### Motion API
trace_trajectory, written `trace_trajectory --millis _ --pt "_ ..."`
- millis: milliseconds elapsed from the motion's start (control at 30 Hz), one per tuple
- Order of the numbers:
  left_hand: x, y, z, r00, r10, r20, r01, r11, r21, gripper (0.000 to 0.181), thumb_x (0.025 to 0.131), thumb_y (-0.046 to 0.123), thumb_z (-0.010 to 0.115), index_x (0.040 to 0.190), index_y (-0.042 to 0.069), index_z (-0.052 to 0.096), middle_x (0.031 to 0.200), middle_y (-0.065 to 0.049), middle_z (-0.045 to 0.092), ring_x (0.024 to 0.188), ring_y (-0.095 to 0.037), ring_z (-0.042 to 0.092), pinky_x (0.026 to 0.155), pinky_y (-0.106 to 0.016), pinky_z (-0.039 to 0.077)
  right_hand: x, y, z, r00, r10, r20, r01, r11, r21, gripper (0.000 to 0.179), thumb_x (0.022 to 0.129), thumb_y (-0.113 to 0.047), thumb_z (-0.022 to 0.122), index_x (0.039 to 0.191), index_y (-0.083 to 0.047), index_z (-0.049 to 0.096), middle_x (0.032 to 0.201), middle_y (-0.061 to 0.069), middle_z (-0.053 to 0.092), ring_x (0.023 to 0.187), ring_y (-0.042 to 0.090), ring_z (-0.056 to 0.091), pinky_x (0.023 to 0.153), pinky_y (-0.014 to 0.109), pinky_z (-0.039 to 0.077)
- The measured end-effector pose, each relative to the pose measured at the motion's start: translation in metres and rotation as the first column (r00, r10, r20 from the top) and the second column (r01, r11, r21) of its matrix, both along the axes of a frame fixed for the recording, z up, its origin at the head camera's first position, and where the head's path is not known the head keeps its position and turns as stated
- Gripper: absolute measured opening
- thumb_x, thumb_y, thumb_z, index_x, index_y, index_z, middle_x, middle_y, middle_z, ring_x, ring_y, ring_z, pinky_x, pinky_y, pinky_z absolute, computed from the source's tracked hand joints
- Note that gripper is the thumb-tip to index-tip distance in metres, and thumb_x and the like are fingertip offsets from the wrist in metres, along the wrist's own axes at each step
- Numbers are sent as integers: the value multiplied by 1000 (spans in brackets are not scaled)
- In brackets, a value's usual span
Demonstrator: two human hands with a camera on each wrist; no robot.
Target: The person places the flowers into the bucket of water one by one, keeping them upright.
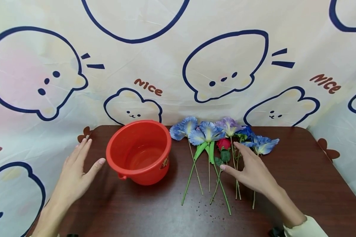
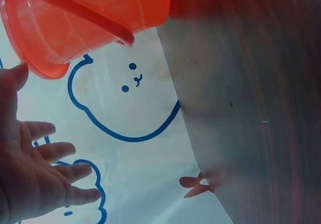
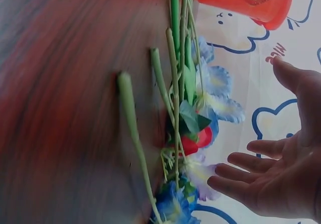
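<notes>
A red plastic bucket [image 1: 149,177] stands upright on the table with nothing visible inside it. My left hand [image 1: 74,174] is held just left of the bucket, fingers extended and apart from it; the left wrist view shows the bucket [image 2: 100,13] beyond the thumb. Right of the bucket lies a row of artificial flowers: blue irises [image 1: 207,132], a purple one [image 1: 228,125], a red rose [image 1: 223,144] and a deep blue bloom [image 1: 245,131], stems towards me. Above the stems hovers my right hand [image 1: 255,171], fingers straight, holding nothing; in the right wrist view its palm faces the flowers.
The dark brown table [image 1: 130,210] has rounded far corners. Small dark crumbs [image 1: 207,210] are scattered near the stem ends. Behind the table hangs a pale cloth [image 1: 172,65] printed with bear outlines, and it continues along both sides.
</notes>
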State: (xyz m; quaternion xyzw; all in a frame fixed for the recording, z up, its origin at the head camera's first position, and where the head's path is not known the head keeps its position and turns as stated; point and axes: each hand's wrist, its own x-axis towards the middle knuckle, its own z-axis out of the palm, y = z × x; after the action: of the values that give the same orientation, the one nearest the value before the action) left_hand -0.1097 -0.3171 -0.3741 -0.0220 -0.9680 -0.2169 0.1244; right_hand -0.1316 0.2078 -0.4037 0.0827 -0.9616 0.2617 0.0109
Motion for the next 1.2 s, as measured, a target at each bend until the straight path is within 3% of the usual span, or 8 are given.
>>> trace_trajectory --millis 200,500,600,667,733,867,1067,1200 --pt "0 8 6 1000 16 -11 -16 1000 25 82 95 50 60 160 31 15 166 -9 18 147 -45 25 88 -80 37 -5 -12 -3 1000 -1 -20 0 998 -63 102 80 -76 61 154 -12 34 154 20 40 138 46 40 102 71 39" --pt "-2 18 3 986 4 -169 27 983 182 63 94 35 67 151 39 40 153 -7 46 138 -38 44 97 -74 40 -16 -31 -11 997 1 -73 -15 979 -202 88 82 -60 72 147 -7 45 140 17 56 122 38 59 95 55 53" --pt "-3 21 1 976 25 -216 23 976 215 58 93 31 69 146 41 46 148 -5 53 129 -32 53 108 -39 48 -20 -35 -13 998 -8 -63 -10 959 -285 81 84 -53 75 145 -7 49 137 18 59 120 36 62 94 51 55" --pt "-5 24 0 970 27 -242 35 968 249 55 93 27 69 144 40 50 144 -4 57 123 -19 59 102 -15 45 -23 -38 -13 998 -19 -55 1 947 -322 78 84 -50 76 143 -7 50 135 18 61 120 35 62 94 49 56" --pt "-6 26 -1 965 12 -262 67 954 293 52 94 21 69 142 34 54 140 -5 60 113 -4 62 92 1 37 -25 -41 -13 998 -33 -48 15 938 -347 75 84 -47 77 142 -7 51 133 18 62 117 34 64 92 47 57" --pt "-9 30 -4 966 -11 -259 117 910 397 49 95 14 67 141 26 56 135 -12 61 107 12 60 86 -5 46 -30 -46 -12 999 -45 -20 33 913 -407 69 85 -39 78 141 -7 53 130 18 64 115 33 66 90 44 59" --pt "-10 35 -9 974 12 -227 97 879 466 47 96 16 66 142 23 56 135 -12 62 111 9 60 85 -6 48 -39 -52 -16 995 -87 37 95 891 -445 61 85 -38 79 135 -10 59 124 12 69 107 27 70 81 41 61" --pt "-11 37 -11 979 22 -202 84 860 503 46 97 18 64 142 23 56 138 -8 61 113 8 60 86 -7 48 -45 -54 -20 992 -99 77 124 866 -484 58 84 -39 80 132 -11 62 121 11 70 105 24 71 81 40 61"
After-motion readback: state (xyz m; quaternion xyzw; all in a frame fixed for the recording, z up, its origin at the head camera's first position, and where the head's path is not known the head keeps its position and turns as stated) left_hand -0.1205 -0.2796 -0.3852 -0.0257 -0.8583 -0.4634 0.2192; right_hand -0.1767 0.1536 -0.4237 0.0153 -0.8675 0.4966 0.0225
